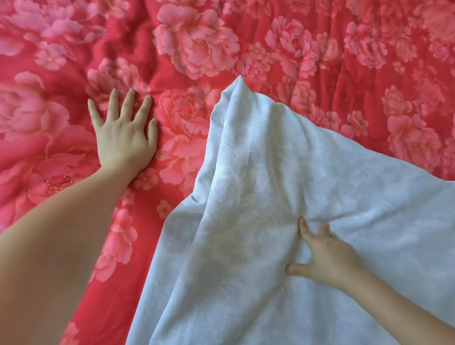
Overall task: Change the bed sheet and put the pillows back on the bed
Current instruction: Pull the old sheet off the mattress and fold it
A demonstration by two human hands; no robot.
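A red sheet (285, 40) printed with large pink peonies covers the whole bed, with wrinkles across its middle. A pale white-blue sheet (355, 196) with a faint woven pattern lies bunched over its lower right part, one corner peaking toward the middle. My left hand (124, 134) lies flat on the red sheet with fingers spread and straight. My right hand (323, 254) is on the white sheet, its fingers dug into a gathered fold of the cloth, thumb stretched out to the left. No pillows are in view.
Fabric fills the whole view; no bed edge, floor or furniture shows. The red sheet is bare to the left and along the top.
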